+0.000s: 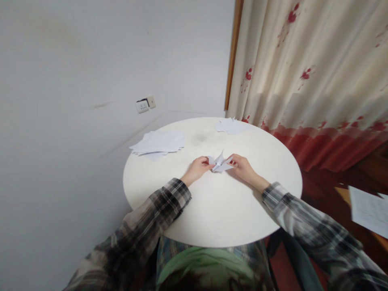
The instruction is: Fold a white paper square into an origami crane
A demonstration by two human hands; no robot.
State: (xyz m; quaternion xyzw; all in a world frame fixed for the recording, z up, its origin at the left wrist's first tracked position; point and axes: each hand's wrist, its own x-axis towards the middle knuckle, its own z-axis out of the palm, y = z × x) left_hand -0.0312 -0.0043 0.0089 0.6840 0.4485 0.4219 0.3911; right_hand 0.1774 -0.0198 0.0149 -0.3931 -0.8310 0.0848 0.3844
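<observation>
A small folded piece of white paper (220,165) with pointed flaps is held between my two hands, low over the middle of the round white table (209,214). My left hand (198,167) pinches its left side between thumb and fingers. On the opposite side, my right hand (242,166) grips a right-hand flap with its fingertips. One flap sticks up in the centre, between the hands. Both forearms, in plaid sleeves, come in over the table's near part.
A stack of white paper sheets (159,142) lies at the table's back left. More white paper (232,126) lies at the back right. A wall with a socket (142,106) stands on the left, a flowered curtain (303,72) on the right. Printed sheets (370,210) lie lower right.
</observation>
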